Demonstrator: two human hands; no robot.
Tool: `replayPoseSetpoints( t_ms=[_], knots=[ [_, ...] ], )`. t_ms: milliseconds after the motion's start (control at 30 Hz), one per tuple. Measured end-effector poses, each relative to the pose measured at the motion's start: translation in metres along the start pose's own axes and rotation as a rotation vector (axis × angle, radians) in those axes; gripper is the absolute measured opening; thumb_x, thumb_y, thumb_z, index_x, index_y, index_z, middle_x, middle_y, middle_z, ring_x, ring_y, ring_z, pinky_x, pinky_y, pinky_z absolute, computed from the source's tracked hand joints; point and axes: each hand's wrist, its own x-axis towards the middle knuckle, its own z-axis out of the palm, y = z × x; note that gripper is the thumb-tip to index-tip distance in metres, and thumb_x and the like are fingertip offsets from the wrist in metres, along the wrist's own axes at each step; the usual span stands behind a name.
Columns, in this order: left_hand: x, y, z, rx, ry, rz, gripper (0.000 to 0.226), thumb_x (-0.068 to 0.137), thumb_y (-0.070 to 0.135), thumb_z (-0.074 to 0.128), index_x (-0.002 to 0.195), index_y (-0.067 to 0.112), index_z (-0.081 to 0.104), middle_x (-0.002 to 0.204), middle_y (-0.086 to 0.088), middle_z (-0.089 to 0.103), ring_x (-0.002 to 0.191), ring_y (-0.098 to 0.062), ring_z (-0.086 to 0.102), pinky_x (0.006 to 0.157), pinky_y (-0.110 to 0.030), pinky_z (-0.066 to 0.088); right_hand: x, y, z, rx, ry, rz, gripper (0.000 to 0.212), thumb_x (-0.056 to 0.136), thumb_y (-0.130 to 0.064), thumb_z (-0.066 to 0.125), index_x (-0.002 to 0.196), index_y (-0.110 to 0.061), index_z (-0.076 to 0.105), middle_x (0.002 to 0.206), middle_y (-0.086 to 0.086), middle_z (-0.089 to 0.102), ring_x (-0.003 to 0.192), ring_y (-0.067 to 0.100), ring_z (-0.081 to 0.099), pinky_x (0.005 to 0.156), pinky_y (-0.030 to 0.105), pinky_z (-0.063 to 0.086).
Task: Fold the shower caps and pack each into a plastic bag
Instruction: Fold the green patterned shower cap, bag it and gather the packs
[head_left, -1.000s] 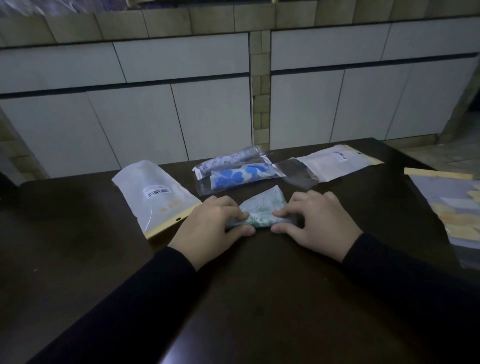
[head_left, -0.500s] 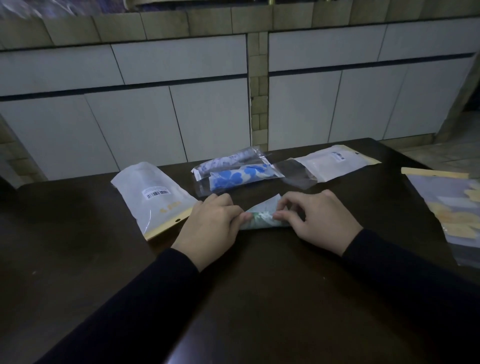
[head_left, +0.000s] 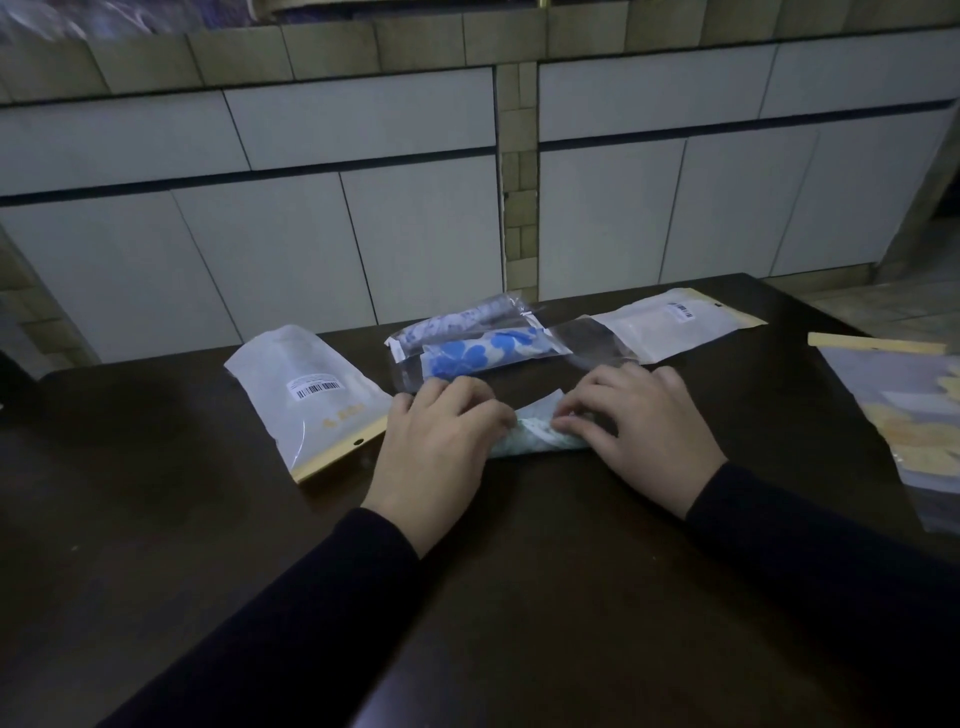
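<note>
Shower cap (head_left: 537, 434) folded narrow, pinched between left hand (head_left: 441, 441), right hand (head_left: 641, 428) fingers.

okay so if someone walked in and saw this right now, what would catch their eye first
Most likely the two hands at the table's middle: the left hand and right hand hold a pale green patterned shower cap folded into a narrow strip. Just behind them a packed bag with a bright blue flower cap stands out against the dark table, with a white barcoded pouch lying to the left.
</note>
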Motion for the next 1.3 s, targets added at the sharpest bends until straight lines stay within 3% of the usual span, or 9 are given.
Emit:
replayPoseSetpoints(
  t_ms=[133,267,433,633,800,933,1067,1200,1300],
  knots=[
    [0.002,-0.001,0.001,-0.013,-0.112,-0.014,0.033,0.096,0.033,0.045,0.128,0.037,0.053,0.125,0.016,0.053,0.109,-0.008,0.041,0.08,-0.024,0.025,0.001,0.002,-0.001,-0.027,-0.05,0.018,0.026,0.094,-0.048,0.044,0.11,-0.039,0.064,0.102,-0.015,0.057,0.094,0.005,0.051,0.09,0.034,0.035],
    [0.004,-0.003,0.004,-0.062,-0.149,-0.035,0.03,0.097,0.036,0.034,0.12,0.037,0.053,0.113,0.016,0.053,0.101,-0.005,0.042,0.075,-0.026,0.022,0.0,0.001,-0.003,-0.018,-0.139,0.064,0.037,0.095,-0.055,0.039,0.117,-0.036,0.062,0.094,-0.013,0.052,0.084,0.003,0.05,0.09,0.034,0.036],
    [0.005,-0.004,0.005,-0.031,-0.165,-0.045,0.037,0.089,0.062,0.044,0.117,0.04,0.053,0.11,0.02,0.052,0.101,-0.003,0.044,0.077,-0.025,0.025,0.0,0.0,-0.005,-0.056,-0.186,0.067,0.048,0.085,-0.064,0.049,0.126,-0.038,0.056,0.097,-0.015,0.05,0.084,0.002,0.047,0.09,0.031,0.034],
    [0.008,-0.003,0.001,0.0,-0.175,-0.046,0.03,0.095,0.052,0.041,0.12,0.04,0.052,0.116,0.018,0.056,0.1,-0.004,0.046,0.076,-0.025,0.024,0.0,-0.002,-0.008,-0.064,-0.195,0.015,0.04,0.095,-0.052,0.041,0.129,-0.034,0.053,0.099,-0.013,0.047,0.07,0.001,0.036,0.08,0.025,0.03],
    [0.005,-0.001,-0.001,0.027,-0.146,-0.024,0.033,0.097,0.049,0.036,0.127,0.04,0.048,0.119,0.016,0.06,0.103,-0.005,0.053,0.077,-0.025,0.024,0.0,-0.003,-0.005,0.047,-0.147,0.0,0.023,0.095,-0.047,0.044,0.115,-0.037,0.049,0.107,-0.012,0.061,0.09,0.003,0.054,0.091,0.031,0.037],
    [0.007,0.001,-0.001,0.001,-0.149,-0.043,0.022,0.098,0.041,0.043,0.119,0.041,0.047,0.115,0.016,0.061,0.102,-0.005,0.055,0.078,-0.026,0.025,0.0,-0.001,-0.005,0.035,-0.128,0.026,0.021,0.097,-0.046,0.041,0.109,-0.037,0.056,0.1,-0.011,0.064,0.091,0.005,0.055,0.09,0.032,0.034],
    [0.014,0.005,0.003,0.007,-0.14,-0.089,0.025,0.098,0.039,0.042,0.121,0.039,0.052,0.115,0.014,0.051,0.104,-0.007,0.049,0.08,-0.027,0.024,0.003,-0.002,-0.002,-0.027,-0.115,0.079,0.028,0.096,-0.051,0.039,0.112,-0.039,0.059,0.102,-0.012,0.063,0.096,0.01,0.048,0.088,0.035,0.035],
    [0.015,0.009,0.004,0.011,-0.114,-0.074,0.028,0.098,0.038,0.044,0.125,0.039,0.049,0.123,0.014,0.049,0.112,-0.008,0.045,0.089,-0.029,0.028,0.006,0.001,-0.002,0.005,-0.077,0.098,0.023,0.092,-0.051,0.049,0.108,-0.04,0.061,0.111,-0.013,0.052,0.108,0.01,0.043,0.092,0.035,0.036],
    [0.013,0.009,0.004,-0.029,-0.103,-0.053,0.024,0.097,0.036,0.046,0.121,0.04,0.048,0.123,0.015,0.053,0.111,-0.007,0.047,0.089,-0.027,0.03,0.005,0.001,-0.001,0.04,-0.027,0.028,0.016,0.092,-0.045,0.053,0.104,-0.04,0.061,0.109,-0.018,0.054,0.105,0.007,0.046,0.091,0.032,0.033]
  ],
)
